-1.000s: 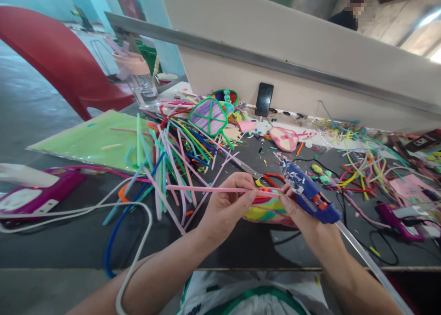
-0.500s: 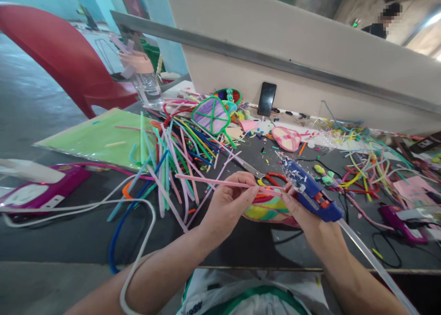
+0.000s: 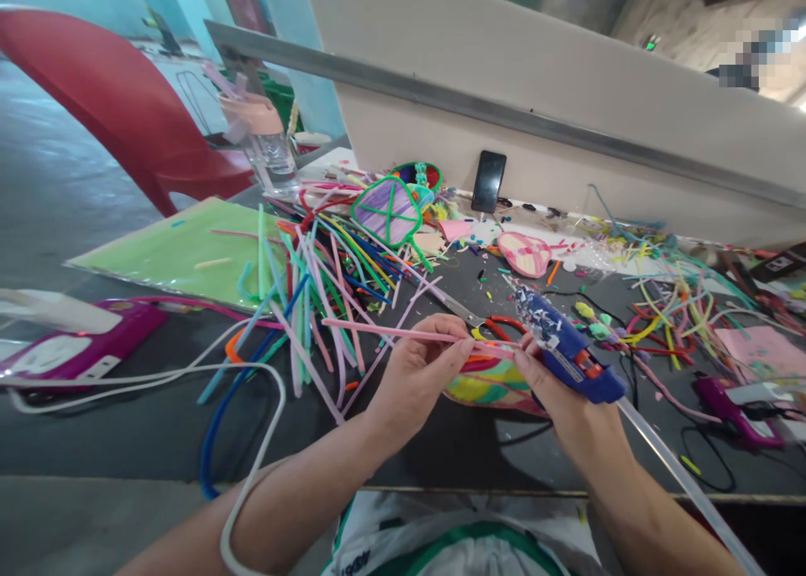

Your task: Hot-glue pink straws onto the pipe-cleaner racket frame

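My left hand [image 3: 416, 383] pinches a pink pipe cleaner [image 3: 371, 329] between thumb and fingers, its free end pointing left. At the other end, my right hand [image 3: 557, 391] presses thumb and fingertip on the pink strip. That same hand also carries a blue glue gun [image 3: 560, 341], with a clear glue stick [image 3: 683, 475] sticking out of its back; its nozzle end is covered in flecks. Under both hands lies a craft piece striped in yellow, green and pink [image 3: 484, 389], partly hidden by the fingers. Scissors with orange-red handles [image 3: 504, 322] rest just behind it.
Left of my hands spreads a heap of pipe cleaners [image 3: 308, 307]. A green sheet [image 3: 170, 248] and a purple power strip [image 3: 81, 341] lie farther left. White cable [image 3: 277, 391] loops near my left arm. A phone [image 3: 489, 181] leans on the partition; more pipe cleaners [image 3: 667, 307] lie right.
My hands, the pink pipe cleaner and the glue gun hold almost the same position. In the far background at upper right, a person has shifted to the right.
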Demonstrator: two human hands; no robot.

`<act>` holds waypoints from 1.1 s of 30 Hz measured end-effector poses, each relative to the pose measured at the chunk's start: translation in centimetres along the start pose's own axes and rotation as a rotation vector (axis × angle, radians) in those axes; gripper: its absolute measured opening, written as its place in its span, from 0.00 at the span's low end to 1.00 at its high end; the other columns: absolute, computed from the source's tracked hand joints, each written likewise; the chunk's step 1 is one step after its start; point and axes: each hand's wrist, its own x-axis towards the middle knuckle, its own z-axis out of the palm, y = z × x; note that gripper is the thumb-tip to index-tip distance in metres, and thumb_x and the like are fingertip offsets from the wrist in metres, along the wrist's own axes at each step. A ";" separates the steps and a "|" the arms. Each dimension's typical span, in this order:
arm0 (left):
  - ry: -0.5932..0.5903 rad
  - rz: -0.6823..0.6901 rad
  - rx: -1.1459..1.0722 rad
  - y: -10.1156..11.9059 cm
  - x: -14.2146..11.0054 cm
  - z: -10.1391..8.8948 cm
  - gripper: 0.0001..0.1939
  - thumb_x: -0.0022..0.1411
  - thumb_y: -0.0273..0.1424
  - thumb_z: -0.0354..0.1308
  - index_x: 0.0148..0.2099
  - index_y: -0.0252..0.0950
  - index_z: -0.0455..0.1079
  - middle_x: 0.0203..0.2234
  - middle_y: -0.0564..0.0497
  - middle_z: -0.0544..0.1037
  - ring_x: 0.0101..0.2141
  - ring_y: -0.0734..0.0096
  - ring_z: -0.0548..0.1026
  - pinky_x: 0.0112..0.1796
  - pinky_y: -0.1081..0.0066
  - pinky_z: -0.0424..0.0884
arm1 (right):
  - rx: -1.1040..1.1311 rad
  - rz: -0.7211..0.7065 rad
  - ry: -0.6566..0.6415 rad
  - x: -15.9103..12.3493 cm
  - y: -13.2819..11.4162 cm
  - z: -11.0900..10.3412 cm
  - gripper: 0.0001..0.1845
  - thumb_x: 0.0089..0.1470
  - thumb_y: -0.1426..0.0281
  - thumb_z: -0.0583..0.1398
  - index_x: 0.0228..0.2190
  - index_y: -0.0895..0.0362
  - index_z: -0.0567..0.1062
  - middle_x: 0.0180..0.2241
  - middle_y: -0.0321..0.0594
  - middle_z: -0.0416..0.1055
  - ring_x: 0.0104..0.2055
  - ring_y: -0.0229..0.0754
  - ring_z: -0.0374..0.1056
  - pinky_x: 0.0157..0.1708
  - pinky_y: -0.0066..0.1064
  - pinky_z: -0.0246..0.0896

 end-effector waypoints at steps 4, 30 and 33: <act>-0.002 -0.019 -0.019 -0.1 0.0 0.0 0.07 0.57 0.31 0.66 0.34 0.35 0.71 0.33 0.54 0.72 0.32 0.78 0.71 0.34 0.77 0.70 | -0.039 0.036 -0.019 0.0 0.0 0.0 0.13 0.41 0.59 0.64 0.22 0.55 0.72 0.30 0.44 0.75 0.35 0.49 0.72 0.37 0.40 0.69; -0.100 0.053 -0.080 -0.4 0.1 -0.6 0.02 0.60 0.26 0.64 0.36 0.38 0.74 0.36 0.54 0.70 0.36 0.79 0.69 0.39 0.80 0.67 | -0.030 -0.115 -0.074 0.4 1.9 -0.4 0.12 0.52 0.59 0.63 0.27 0.54 0.74 0.31 0.39 0.76 0.36 0.45 0.72 0.39 0.37 0.66; -0.071 0.027 -0.082 -0.4 0.1 -0.5 0.03 0.60 0.27 0.64 0.37 0.37 0.73 0.35 0.55 0.71 0.35 0.80 0.70 0.38 0.80 0.68 | -0.046 -0.111 -0.067 0.5 2.0 -0.3 0.12 0.52 0.58 0.63 0.27 0.54 0.73 0.31 0.40 0.75 0.36 0.46 0.72 0.40 0.39 0.66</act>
